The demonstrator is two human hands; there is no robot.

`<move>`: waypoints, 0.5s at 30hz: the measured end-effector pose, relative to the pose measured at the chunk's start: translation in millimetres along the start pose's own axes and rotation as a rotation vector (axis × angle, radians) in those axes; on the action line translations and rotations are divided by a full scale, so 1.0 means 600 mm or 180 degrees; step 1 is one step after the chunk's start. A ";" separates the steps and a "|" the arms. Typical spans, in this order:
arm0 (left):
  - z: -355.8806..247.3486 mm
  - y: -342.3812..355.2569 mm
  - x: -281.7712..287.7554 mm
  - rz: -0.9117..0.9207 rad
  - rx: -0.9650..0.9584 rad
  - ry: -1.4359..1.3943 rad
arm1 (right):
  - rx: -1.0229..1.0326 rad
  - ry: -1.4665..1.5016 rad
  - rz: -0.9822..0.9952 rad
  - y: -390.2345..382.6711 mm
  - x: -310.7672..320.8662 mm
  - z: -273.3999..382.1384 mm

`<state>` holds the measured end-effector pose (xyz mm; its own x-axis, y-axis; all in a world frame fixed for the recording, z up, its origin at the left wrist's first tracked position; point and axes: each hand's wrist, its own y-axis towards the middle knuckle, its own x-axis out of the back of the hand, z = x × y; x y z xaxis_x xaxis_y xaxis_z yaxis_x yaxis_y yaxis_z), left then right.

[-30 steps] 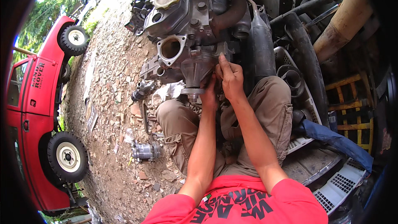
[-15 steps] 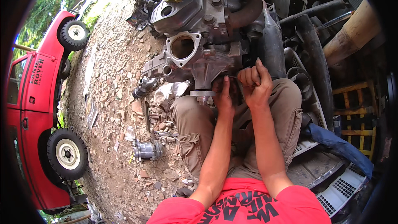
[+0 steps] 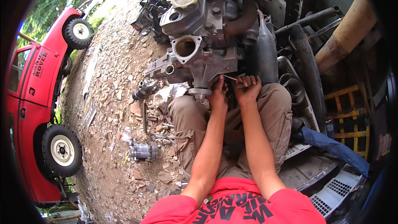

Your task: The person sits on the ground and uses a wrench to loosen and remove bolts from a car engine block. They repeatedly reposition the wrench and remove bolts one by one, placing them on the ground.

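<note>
A grey engine block with a round open port and a yellowish cap stands on the ground in front of my knees. My left hand reaches under its lower front edge, fingers tucked against the metal beside a small round pulley. My right hand is fisted just right of it, gripping a thin metal tool whose tip points left toward the engine. I sit with khaki trousers, both forearms stretched forward.
A red off-road vehicle stands at the left on rubble ground. Loose metal parts and wrenches lie left of my knee. Dark exhaust pipes, a yellow frame and white plastic grilles crowd the right.
My view has tilted so the engine sits lower and closer. Both hands have dropped from the engine's side to its lower front edge, the right one closing into a fist.
</note>
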<state>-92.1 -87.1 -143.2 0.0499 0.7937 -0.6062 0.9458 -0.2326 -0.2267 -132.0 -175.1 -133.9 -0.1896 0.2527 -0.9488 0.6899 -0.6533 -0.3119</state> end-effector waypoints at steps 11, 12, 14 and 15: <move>0.022 0.026 0.032 0.0280 0.0093 0.0340 | -0.0027 -0.0370 0.0007 0.035 0.001 0.002; 0.018 0.022 0.033 0.0285 0.0155 0.0409 | 0.0041 -0.0567 0.0124 0.028 -0.010 0.009; 0.001 0.023 0.029 0.0246 0.0321 0.0421 | 0.0176 -0.1232 0.0677 -0.016 -0.063 0.006; -0.003 0.022 0.030 0.0181 0.0461 0.0362 | 0.0257 -0.1568 0.0940 -0.036 -0.084 0.001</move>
<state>-77.8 -74.8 -155.5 0.1458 0.8335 -0.5329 0.8847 -0.3509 -0.3068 -137.5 -174.1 -79.5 -0.3135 -0.2978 -0.9017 0.7110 -0.7030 -0.0150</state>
